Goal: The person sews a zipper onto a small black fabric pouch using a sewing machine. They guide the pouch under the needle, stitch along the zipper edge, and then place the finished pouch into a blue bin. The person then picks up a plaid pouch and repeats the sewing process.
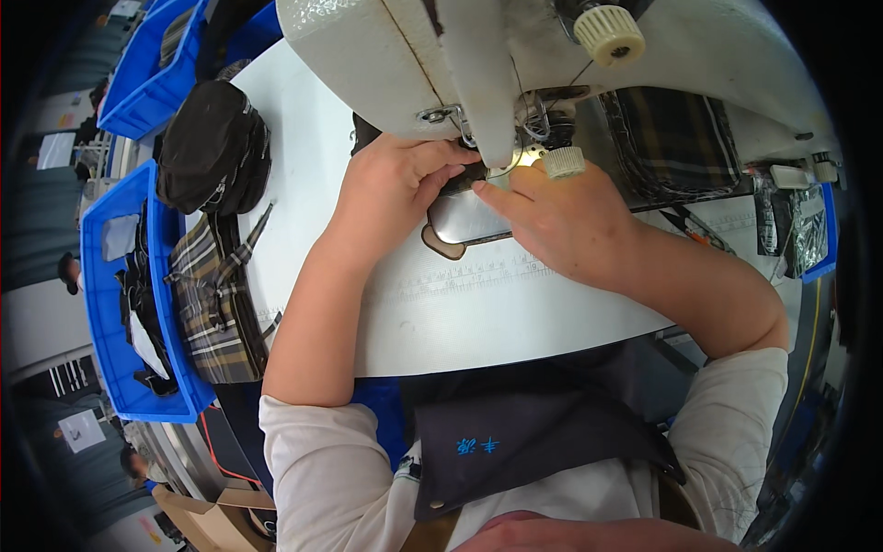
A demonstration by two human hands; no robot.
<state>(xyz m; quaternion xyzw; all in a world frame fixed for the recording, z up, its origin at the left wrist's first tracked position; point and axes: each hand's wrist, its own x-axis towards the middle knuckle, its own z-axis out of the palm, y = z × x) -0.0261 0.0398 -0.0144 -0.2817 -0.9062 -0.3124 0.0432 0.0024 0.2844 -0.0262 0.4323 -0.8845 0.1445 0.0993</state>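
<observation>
A small dark fabric piece (466,180) lies under the needle area of a white sewing machine (368,55). My left hand (394,179) grips its left side, thumb and fingers closed together. From the right, my right hand (572,219) bends its fingers onto the near edge of the same fabric, one fingertip close to my left thumb. Part of that hand is hidden behind a ribbed knob (565,163). Below the fabric shows a shiny metal plate (469,221), with a brown-edged rounded piece (443,244) sticking out from under it.
Dark plaid fabric (676,143) lies right of the needle, with snips (696,230) nearby. At left sit black caps (207,143) and plaid fabric with ties (213,299), beside a blue bin (103,368). Packaged pieces (808,225) stand at far right.
</observation>
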